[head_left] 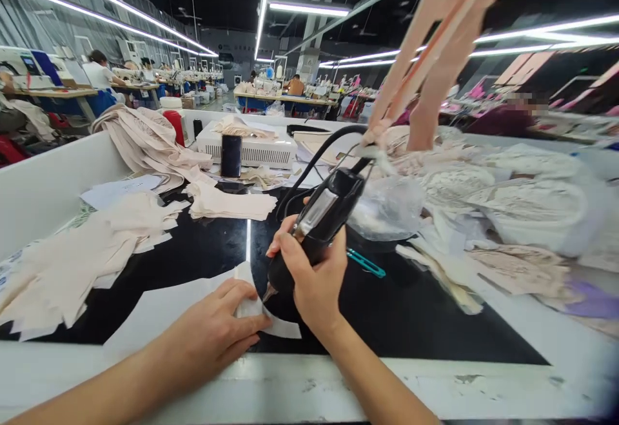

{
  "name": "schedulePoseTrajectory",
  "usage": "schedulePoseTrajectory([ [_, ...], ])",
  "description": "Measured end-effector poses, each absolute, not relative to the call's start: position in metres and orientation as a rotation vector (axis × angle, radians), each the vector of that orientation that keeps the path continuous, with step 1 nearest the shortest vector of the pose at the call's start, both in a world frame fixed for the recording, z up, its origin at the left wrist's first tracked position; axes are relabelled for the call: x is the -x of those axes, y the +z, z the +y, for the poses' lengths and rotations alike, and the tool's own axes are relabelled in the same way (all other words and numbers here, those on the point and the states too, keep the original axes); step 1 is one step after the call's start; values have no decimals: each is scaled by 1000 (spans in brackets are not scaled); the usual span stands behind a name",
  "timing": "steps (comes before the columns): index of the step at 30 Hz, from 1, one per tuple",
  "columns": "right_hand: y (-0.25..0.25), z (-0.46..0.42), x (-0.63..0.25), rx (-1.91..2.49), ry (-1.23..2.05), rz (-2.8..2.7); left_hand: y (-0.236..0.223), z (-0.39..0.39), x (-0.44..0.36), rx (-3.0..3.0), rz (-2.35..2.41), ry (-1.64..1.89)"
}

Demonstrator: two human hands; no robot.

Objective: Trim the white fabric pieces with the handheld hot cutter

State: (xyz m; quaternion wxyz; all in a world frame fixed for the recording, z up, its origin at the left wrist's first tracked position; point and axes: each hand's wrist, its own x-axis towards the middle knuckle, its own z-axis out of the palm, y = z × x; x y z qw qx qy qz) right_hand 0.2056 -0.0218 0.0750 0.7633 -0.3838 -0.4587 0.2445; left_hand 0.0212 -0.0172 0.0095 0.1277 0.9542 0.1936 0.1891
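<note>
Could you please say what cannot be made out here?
All in the head view:
- Whether the black tool touches the white sheet: tip too small.
- Some fingers of the right hand: tool hides them.
- Contents of the plastic bag: film blurs them.
- Elbows: cut off, bottom edge.

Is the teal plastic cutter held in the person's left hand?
No, the teal plastic cutter lies on the black table mat, while the left hand presses on white sheet material.

Phone before the box, fabric stack on the left, plastic bag right, paper in front
</note>
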Motion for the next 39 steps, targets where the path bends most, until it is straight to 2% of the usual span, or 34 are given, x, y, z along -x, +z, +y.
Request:
schedulePoseTrajectory([
  [9, 80, -24, -231, 1003, 477, -1120, -5, 10, -22, -2769, 614, 563],
  [11, 78, -26, -239, 1059, 357, -1143, -6, 19, -27, -2841, 615, 528],
  [16, 52, -47, -257, 1086, -224, -1150, -1, 29, -38, -2992, 672, 337],
  [17, 46, -54, -258, 1090, -230, -1262, 2, 29, -39, -3019, 688, 305],
  [21, 29, -74, -249, 1082, 10, -1610, 17, 28, -34, -2994, 753, 305],
  [24, 23, -70, -235, 1237, 329, -1827, 35, 31, -26, -2729, 843, 424],
  [27, 18, -50, -216, 1338, 667, -1806, 54, 40, -18, -2514, 1000, 547],
  [31, 16, -15, -180, 1170, 1057, -1644, 75, 60, -8, -2267, 1068, 800],
  [35, 19, 24, -163, 1104, 1101, -1598, 88, 91, 3, -2133, 1171, 957],
  [39, 23, 72, -184, 1249, 967, -1503, 89, 127, 8, -2000, 1277, 1066],
])
